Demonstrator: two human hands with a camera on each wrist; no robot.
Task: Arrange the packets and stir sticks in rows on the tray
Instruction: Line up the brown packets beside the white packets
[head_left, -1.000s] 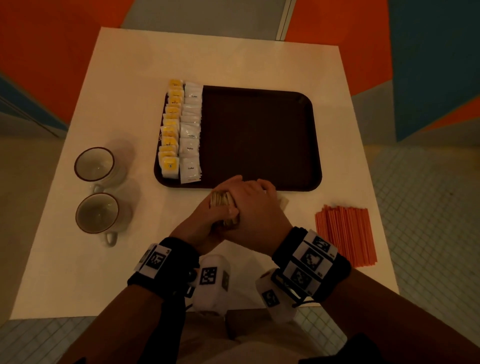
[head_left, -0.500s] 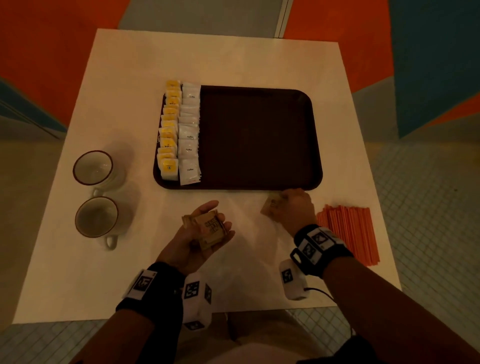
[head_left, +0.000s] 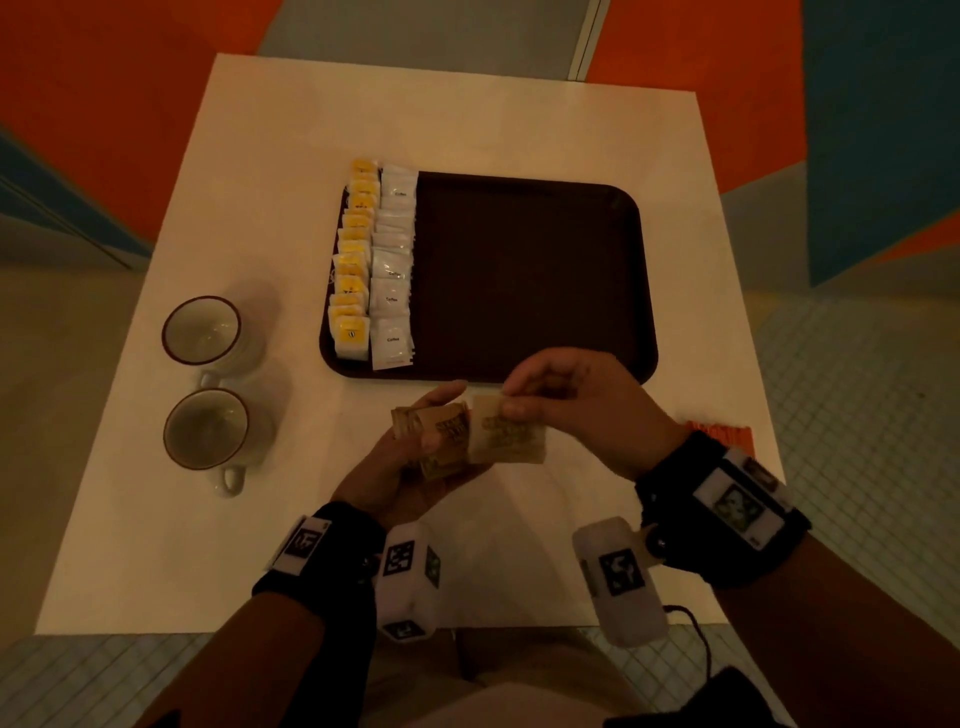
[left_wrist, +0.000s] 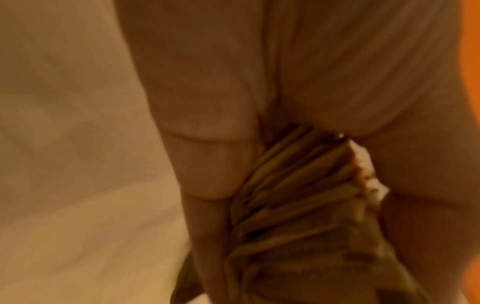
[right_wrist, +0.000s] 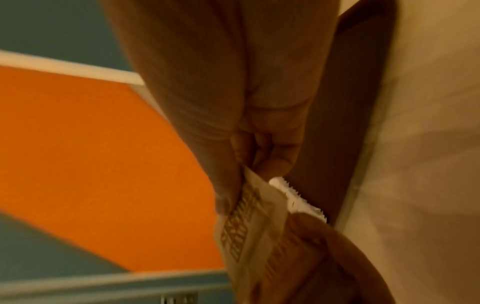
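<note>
A dark brown tray lies on the white table, with a row of yellow packets and a row of white packets along its left side. In front of the tray my left hand grips a stack of brown packets, seen edge-on as fanned brown packets in the left wrist view. My right hand pinches one brown packet by its top edge, right beside the stack; that brown packet hangs from my thumb and fingers. Orange stir sticks lie at the right, mostly hidden by my right wrist.
Two empty cups stand on the table left of the tray. The table's near edge runs just below my wrists. Most of the tray's middle and right is bare.
My right hand picked a brown packet off the table near the stir sticks and carried it left to the stack in my left hand. The left hand stayed about where it was.
</note>
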